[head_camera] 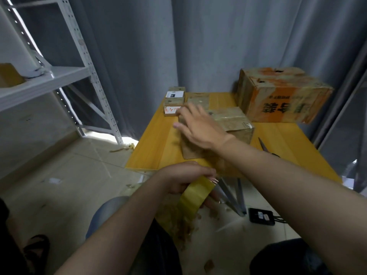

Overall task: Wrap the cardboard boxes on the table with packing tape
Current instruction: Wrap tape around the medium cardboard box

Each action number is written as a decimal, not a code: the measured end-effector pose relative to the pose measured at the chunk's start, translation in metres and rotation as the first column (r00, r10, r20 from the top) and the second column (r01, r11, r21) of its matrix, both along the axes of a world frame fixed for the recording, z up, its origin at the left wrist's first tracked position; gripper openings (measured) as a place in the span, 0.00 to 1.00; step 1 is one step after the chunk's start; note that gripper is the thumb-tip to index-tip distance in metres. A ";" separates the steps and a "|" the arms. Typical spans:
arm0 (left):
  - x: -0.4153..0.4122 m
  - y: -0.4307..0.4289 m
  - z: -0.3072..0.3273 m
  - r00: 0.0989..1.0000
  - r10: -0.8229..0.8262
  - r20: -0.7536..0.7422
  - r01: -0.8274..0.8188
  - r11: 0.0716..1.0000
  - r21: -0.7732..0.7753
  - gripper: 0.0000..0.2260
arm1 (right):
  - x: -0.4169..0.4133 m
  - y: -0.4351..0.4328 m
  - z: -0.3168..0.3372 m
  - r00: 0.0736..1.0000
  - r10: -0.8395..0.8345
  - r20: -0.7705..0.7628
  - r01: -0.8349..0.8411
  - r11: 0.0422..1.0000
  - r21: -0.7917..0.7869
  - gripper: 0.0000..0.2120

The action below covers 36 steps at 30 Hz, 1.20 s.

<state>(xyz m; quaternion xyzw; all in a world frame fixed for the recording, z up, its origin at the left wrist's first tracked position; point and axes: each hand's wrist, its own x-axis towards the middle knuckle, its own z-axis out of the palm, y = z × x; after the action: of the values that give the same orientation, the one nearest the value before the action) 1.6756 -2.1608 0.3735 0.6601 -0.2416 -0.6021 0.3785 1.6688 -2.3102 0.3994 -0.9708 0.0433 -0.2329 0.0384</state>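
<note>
Taping a brown box on the yellow table

The left hand (pixel 186 178) sits low by the table's (pixel 151 153) near edge, fingers closed around the tape roll (pixel 195 195). A strip looks to run up to the middle cardboard box (pixel 232 121). The right hand (pixel 198 128) reaches across with fingers spread flat, holding nothing, pressing on that box. To do it well, keep the strip tight and rub it down smooth. Scissors (pixel 265 145) lie to the right.
</note>
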 end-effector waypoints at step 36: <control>-0.012 0.037 0.072 0.899 0.424 0.111 -0.312 0.796 -0.519 0.15 | -0.062 0.008 0.073 0.968 -0.073 -0.241 0.203 0.790 0.578 0.06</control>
<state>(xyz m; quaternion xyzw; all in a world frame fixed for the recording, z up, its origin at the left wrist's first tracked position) 1.6637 -2.1242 0.4455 0.6398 -0.2926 -0.3580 0.6139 1.6065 -2.3021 0.4725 -0.9218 0.1894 -0.1079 0.3207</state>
